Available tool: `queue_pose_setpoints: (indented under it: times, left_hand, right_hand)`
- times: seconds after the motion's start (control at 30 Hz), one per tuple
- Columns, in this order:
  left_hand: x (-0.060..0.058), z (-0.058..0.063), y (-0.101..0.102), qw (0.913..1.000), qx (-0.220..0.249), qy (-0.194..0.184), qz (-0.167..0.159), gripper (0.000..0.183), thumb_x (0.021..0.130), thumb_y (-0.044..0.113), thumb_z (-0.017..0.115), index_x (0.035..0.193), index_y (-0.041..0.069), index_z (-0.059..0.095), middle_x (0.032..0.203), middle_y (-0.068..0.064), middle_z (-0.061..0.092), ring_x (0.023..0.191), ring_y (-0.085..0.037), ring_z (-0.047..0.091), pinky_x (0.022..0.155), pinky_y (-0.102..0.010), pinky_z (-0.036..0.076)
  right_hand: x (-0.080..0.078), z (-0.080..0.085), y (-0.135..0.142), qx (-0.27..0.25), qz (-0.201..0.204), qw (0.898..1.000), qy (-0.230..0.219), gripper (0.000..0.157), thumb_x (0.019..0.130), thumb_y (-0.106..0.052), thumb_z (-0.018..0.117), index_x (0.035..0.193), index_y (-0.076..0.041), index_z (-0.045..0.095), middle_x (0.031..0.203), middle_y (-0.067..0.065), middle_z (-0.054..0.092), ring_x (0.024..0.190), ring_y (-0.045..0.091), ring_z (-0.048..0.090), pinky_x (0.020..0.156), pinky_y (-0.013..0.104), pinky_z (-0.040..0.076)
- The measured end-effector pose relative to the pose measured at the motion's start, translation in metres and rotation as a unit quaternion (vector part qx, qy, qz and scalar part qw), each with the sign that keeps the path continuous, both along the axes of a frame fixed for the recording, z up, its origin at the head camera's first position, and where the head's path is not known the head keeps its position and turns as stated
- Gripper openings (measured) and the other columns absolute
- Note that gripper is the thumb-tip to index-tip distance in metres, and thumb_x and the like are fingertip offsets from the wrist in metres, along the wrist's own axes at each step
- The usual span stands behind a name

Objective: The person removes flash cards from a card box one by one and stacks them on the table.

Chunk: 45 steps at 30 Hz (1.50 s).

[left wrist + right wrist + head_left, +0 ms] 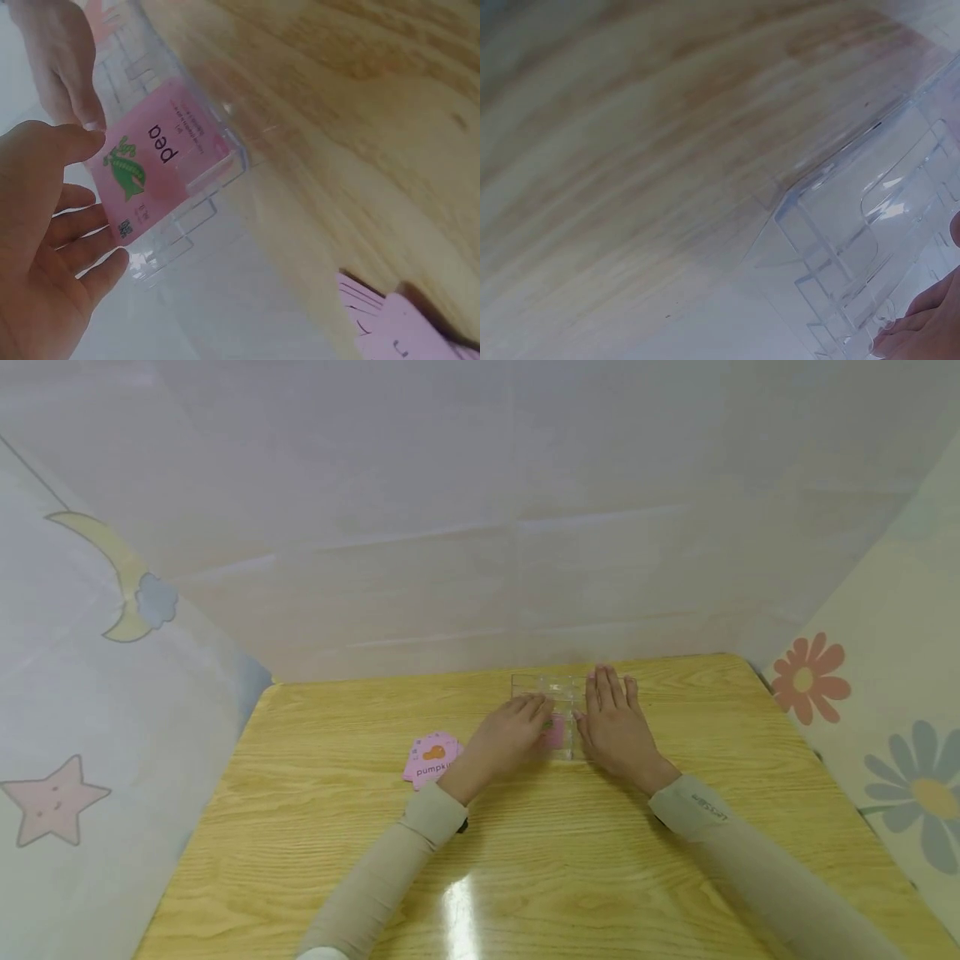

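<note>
A clear plastic box point(557, 687) with compartments lies near the table's far edge. My left hand point(510, 731) is over its left part. In the left wrist view, the thumb and fingers of that hand hold the near edge of a pink card point(161, 157), which reads "pea" and shows a green pod. The card lies within the box's clear walls. On the box's right side, my right hand point(618, 731) rests with its fingers extended. The right wrist view catches only part of that hand point(926, 326), by the box's clear wall point(840, 255).
A pile of pink cards point(433, 756), the top one reading "pumpkin", lies left of the box, partly behind my left forearm. The wood-grain table point(540, 860) meets a pale cloth backdrop point(420, 568) at the back, with printed cloth on both sides.
</note>
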<state>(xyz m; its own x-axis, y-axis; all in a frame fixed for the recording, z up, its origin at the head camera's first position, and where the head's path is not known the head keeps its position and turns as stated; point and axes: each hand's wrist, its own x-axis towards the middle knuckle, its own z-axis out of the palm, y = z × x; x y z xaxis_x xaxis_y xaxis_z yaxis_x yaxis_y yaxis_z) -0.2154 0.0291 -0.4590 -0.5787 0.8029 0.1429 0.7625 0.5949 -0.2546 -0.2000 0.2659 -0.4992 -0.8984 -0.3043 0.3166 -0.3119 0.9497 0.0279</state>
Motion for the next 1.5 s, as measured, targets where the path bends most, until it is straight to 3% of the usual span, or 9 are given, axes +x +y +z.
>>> queue_pose_setpoints:
  times: [0.23,0.5,0.77,0.9,1.5]
  left_hand:
    - [0.002,-0.003,0.001,0.9985,-0.026,0.044,-0.02,0.048,0.112,0.016,0.05,0.158,0.005,0.046,0.161,-0.01,0.052,0.15,-0.024,0.051,0.125,-0.034,0.042]
    - [0.003,-0.009,0.004,0.9976,-0.027,0.059,-0.025,0.047,0.113,0.018,0.049,0.158,0.005,0.046,0.162,-0.01,0.051,0.149,-0.024,0.052,0.121,-0.035,0.047]
    - [0.003,-0.014,0.002,0.9958,-0.041,0.079,-0.025,0.048,0.113,0.017,0.047,0.16,0.006,0.044,0.165,-0.009,0.047,0.151,-0.023,0.05,0.122,-0.035,0.045]
    - [0.002,-0.015,0.0,0.9947,-0.047,0.089,-0.024,0.048,0.113,0.013,0.048,0.16,0.006,0.043,0.165,-0.009,0.046,0.151,-0.022,0.049,0.122,-0.034,0.045]
    - [-0.004,-0.023,-0.006,0.9873,-0.058,0.138,-0.053,0.049,0.11,0.006,0.052,0.158,0.002,0.045,0.161,-0.012,0.051,0.15,-0.024,0.051,0.126,-0.034,0.04]
  right_hand:
    - [0.0,0.0,0.0,-0.002,-0.002,1.0,0.0,0.073,0.112,-0.035,0.042,0.159,0.017,0.023,0.168,0.038,0.021,0.16,0.052,0.021,0.128,0.072,0.019]
    - [0.001,0.001,0.0,-0.004,-0.001,1.0,0.0,0.073,0.112,-0.035,0.042,0.159,0.017,0.023,0.169,0.037,0.02,0.16,0.051,0.02,0.129,0.071,0.016]
    - [0.001,0.001,0.0,0.001,0.001,1.0,0.01,0.072,0.111,-0.034,0.044,0.158,0.018,0.025,0.166,0.039,0.025,0.159,0.052,0.024,0.129,0.071,0.018]
    - [0.001,0.002,-0.001,-0.003,-0.001,1.0,0.002,0.073,0.111,-0.034,0.044,0.159,0.017,0.024,0.168,0.037,0.02,0.159,0.052,0.024,0.129,0.071,0.017]
    - [0.001,0.001,-0.001,0.002,-0.001,1.0,0.015,0.072,0.111,-0.035,0.043,0.158,0.017,0.026,0.167,0.038,0.025,0.159,0.051,0.024,0.128,0.07,0.02]
